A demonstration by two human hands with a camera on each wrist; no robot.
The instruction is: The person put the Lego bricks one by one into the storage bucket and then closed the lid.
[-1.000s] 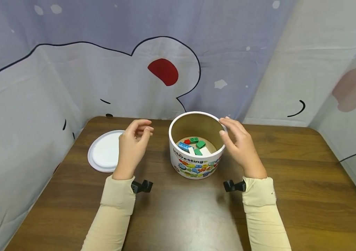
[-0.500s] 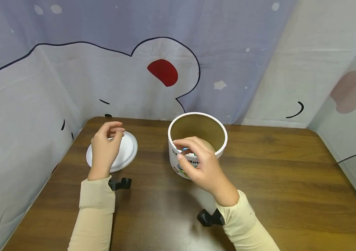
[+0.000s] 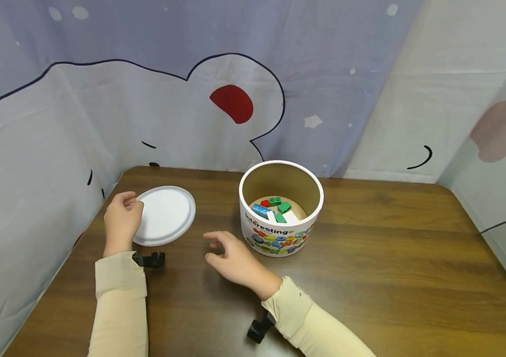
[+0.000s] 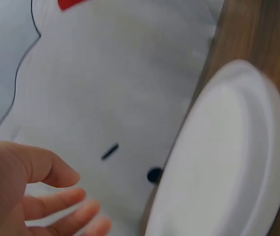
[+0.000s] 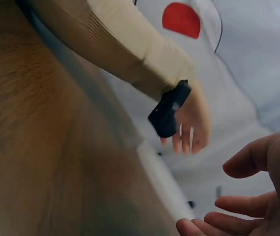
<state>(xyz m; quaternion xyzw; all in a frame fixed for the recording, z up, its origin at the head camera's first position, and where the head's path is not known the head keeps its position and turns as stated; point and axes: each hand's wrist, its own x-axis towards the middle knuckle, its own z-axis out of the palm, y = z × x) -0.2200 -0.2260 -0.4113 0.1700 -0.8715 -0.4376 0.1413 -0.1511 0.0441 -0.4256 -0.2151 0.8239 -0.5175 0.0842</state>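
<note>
A round white lid (image 3: 165,214) lies flat on the table's left side; it also fills the right part of the left wrist view. At its left edge is my left hand (image 3: 122,220), fingers loosely bent, holding nothing. My right hand (image 3: 235,259) hovers between the lid and a white round tub (image 3: 281,239), its fingers relaxed and holding nothing. In the right wrist view that hand (image 5: 253,191) shows thumb and fingers spread apart. The tub stands upright without a cover. Inside, several toy bricks (image 3: 284,207) in green, blue, red and white lie on its floor.
The brown wooden table (image 3: 391,258) reaches back to a printed curtain (image 3: 324,89) that closes off the rear and sides. Each wrist wears a black camera mount (image 3: 151,260) that sticks out inward beyond the sleeve.
Both hands have moved left. My left hand passed over the lid to its left edge; my right hand left the tub's right rim, crossed in front and came down beside it. Lid and tub stayed put.
</note>
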